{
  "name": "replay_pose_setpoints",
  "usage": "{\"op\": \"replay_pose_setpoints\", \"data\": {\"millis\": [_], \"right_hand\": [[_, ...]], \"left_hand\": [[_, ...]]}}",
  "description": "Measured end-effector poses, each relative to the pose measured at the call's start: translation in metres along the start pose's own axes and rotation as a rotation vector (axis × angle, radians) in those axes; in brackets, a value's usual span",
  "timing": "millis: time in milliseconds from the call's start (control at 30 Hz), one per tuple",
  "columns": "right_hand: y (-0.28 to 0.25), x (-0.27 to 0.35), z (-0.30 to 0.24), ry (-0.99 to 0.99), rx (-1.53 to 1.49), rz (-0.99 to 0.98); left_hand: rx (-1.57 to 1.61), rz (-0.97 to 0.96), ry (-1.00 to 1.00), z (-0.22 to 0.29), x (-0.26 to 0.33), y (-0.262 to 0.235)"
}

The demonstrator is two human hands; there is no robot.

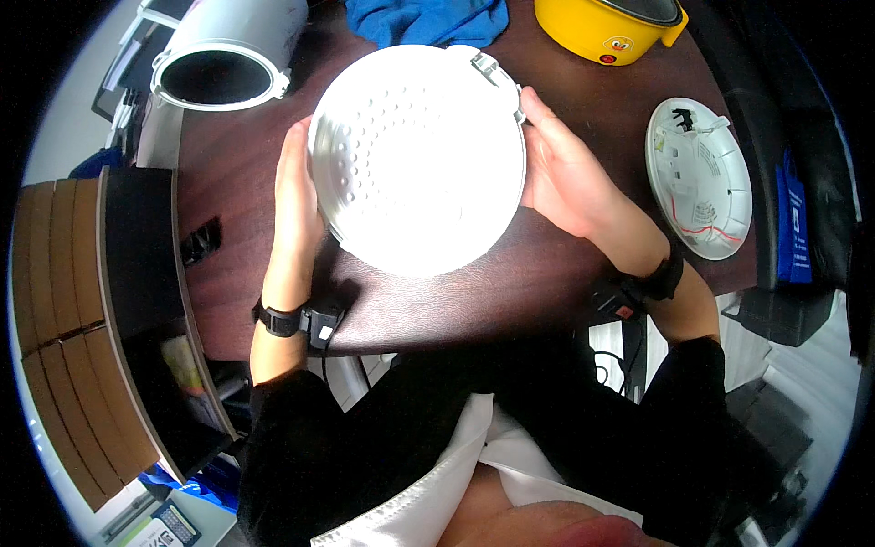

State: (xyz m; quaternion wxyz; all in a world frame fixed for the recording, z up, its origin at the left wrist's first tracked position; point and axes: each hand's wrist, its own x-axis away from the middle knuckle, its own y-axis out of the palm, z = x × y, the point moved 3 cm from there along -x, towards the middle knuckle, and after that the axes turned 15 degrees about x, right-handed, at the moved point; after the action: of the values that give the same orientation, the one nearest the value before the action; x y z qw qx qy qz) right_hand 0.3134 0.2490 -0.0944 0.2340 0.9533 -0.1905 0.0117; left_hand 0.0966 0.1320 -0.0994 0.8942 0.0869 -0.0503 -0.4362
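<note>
Between my two hands is a round white plastic lid-like part, held above the table. Rings of small raised dots cover part of its face, and a latch or hinge sits at its upper right rim. My left hand grips its left edge, with most of the fingers hidden behind it. On the opposite edge, my right hand is closed, its thumb beside the latch. To the right lies a white oval cover, its hollow inside facing up, with red wires and a black connector.
A white cylindrical housing lies at the far left, its dark opening toward me. At the back are a blue cloth and a yellow pot with a handle. Left of the dark brown table stands a brown-and-black shelf unit.
</note>
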Motion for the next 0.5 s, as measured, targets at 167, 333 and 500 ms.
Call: {"op": "replay_pose_setpoints", "data": {"millis": [167,333,500], "right_hand": [[0.003,0.002,0.001,-0.022,0.153,0.002],[-0.005,-0.003,0.007,-0.033,0.099,0.088],[-0.002,-0.003,0.011,-0.027,0.092,0.114]], "left_hand": [[-0.26,-0.071,0.025,-0.001,0.003,0.002],[-0.424,-0.111,0.035,0.002,0.004,0.002],[-0.546,-0.16,0.087,0.007,0.005,0.007]]}}
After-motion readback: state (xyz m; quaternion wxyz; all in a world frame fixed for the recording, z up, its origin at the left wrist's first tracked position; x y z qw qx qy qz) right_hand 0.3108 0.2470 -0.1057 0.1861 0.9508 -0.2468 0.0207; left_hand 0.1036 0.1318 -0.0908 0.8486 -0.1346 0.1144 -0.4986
